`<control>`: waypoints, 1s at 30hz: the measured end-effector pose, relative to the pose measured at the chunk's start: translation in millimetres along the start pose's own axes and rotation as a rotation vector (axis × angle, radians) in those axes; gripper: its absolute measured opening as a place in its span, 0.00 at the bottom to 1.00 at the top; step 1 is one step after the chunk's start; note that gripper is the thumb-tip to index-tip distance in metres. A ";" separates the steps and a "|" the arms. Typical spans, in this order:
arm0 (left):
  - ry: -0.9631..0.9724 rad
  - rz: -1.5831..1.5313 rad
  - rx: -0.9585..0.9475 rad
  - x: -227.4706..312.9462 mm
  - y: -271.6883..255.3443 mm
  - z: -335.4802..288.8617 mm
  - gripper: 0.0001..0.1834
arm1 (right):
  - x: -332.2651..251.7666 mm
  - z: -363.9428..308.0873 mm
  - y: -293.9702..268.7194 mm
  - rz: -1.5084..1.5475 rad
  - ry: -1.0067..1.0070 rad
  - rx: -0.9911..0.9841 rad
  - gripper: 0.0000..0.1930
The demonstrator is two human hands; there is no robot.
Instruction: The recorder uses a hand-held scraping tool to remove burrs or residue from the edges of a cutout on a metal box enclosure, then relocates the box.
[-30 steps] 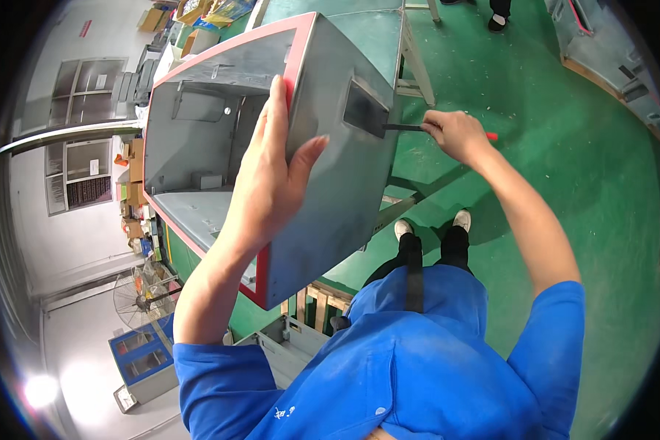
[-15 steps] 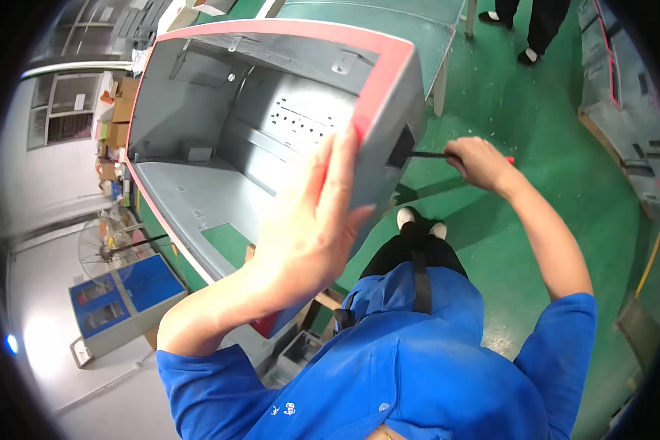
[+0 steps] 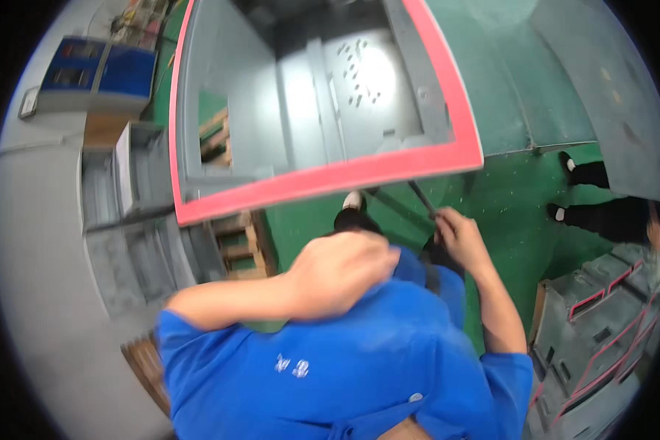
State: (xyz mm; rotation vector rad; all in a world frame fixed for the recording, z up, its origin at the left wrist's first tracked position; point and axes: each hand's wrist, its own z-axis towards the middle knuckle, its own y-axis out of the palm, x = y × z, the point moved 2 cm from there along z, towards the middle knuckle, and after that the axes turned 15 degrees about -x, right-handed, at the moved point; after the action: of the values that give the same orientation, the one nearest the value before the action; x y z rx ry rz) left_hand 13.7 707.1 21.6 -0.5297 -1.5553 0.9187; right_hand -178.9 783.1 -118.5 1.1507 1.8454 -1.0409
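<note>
Grey, pink-edged cabinet (image 3: 330, 174), right hand (image 3: 460, 238) gripping a dark rod (image 3: 422, 197), left hand (image 3: 341, 273) blurred, cannot tell if closed

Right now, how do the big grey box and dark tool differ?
The big grey box is wide and hollow; the dark tool is thin. The box has a pinkish rim; the tool's visible part is dark. The tool is in the right grip; the box looks clear of the left grip. Both are partly hidden or cut off.
</note>
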 end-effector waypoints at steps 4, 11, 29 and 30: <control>-0.793 -1.448 0.482 -28.3 131.3 22.7 0.17 | -10.4 4.5 -20.8 0.076 -0.002 -0.256 0.09; -0.574 -1.685 1.187 -33.4 167.1 79.7 0.10 | -24.1 27.3 -46.3 -0.051 0.129 -0.502 0.09; -0.396 -1.745 1.722 -54.4 184.7 103.3 0.09 | -33.8 21.6 -85.1 -0.927 -0.573 -0.234 0.20; -0.369 -1.730 1.720 -51.9 181.0 103.6 0.09 | -35.4 19.7 -86.2 -0.941 -0.600 -0.226 0.21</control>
State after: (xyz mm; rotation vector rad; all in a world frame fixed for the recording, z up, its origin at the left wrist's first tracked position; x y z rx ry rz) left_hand -104.9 746.3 -153.2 1.9484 -0.4688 0.5113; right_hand -243.3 729.2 -73.7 -0.2453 1.9033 -1.4068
